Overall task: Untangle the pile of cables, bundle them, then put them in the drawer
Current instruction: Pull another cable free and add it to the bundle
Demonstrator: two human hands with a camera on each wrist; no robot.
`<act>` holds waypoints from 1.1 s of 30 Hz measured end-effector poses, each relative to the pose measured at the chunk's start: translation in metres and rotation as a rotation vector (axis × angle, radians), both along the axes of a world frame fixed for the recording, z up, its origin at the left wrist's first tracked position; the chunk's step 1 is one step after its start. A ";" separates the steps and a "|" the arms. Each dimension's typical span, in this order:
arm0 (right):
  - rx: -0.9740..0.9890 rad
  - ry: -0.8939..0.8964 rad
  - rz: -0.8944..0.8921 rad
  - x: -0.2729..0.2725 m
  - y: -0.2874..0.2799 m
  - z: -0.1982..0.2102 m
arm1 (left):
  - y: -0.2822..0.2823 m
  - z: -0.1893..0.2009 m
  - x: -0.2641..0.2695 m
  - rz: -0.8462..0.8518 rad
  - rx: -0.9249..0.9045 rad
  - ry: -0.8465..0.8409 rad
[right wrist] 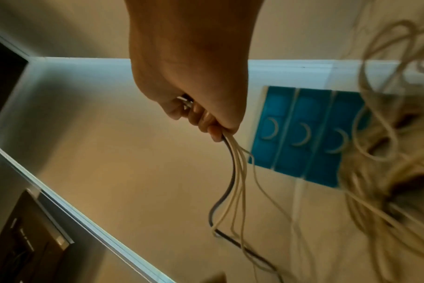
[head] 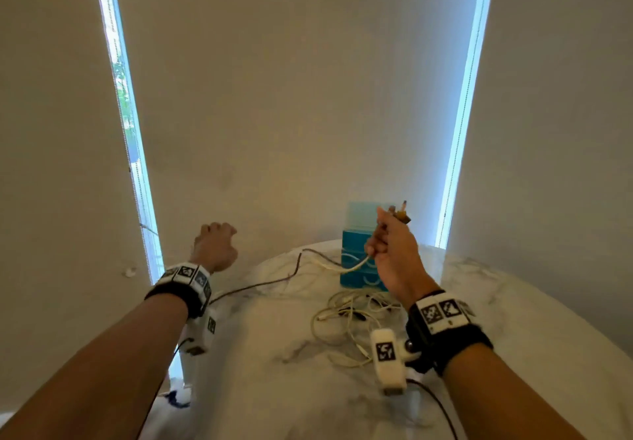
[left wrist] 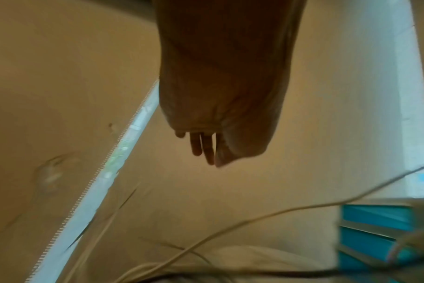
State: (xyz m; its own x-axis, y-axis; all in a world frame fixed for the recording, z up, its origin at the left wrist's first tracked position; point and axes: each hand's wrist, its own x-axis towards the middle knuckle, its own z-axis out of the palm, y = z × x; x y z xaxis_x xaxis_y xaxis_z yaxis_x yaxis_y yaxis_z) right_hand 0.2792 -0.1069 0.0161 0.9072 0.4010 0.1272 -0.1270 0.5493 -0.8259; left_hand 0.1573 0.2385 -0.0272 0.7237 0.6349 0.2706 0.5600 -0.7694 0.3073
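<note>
White and cream cables [head: 346,323] lay in a loose tangle on the marble table [head: 274,371], just in front of the blue drawer unit [head: 359,258] at the table's far edge. The right hand [head: 394,254] was raised above the pile, fingers curled tight round several cable ends. In the head view, plug tips [head: 401,213] stuck up out of the top of the fist, and one cream strand ran down from it to the table.

The right wrist view added what the head view hid: one dark cable [right wrist: 226,183] and several cream ones [right wrist: 241,172] hung together from under the fist [right wrist: 194,80], fanning apart lower down. It also showed the drawer unit's three blue fronts [right wrist: 303,134], each with a pale crescent handle, all closed.

The left hand [head: 214,246] was held up beyond the table's left edge, well apart from the pile. In the head view it looked like a loose fist seen from behind. A thin dark cable [head: 260,285] ran across the table toward that side, but whether the hand gripped it could not be told. The left wrist view was blurred: palm [left wrist: 225,76] in shadow, fingertips [left wrist: 201,145] showing past it, no cable visible in the fingers, strands [left wrist: 254,216] crossing below.
</note>
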 end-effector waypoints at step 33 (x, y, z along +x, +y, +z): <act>0.108 0.125 -0.013 -0.015 -0.010 -0.075 | -0.115 -0.007 0.081 -0.236 0.489 0.398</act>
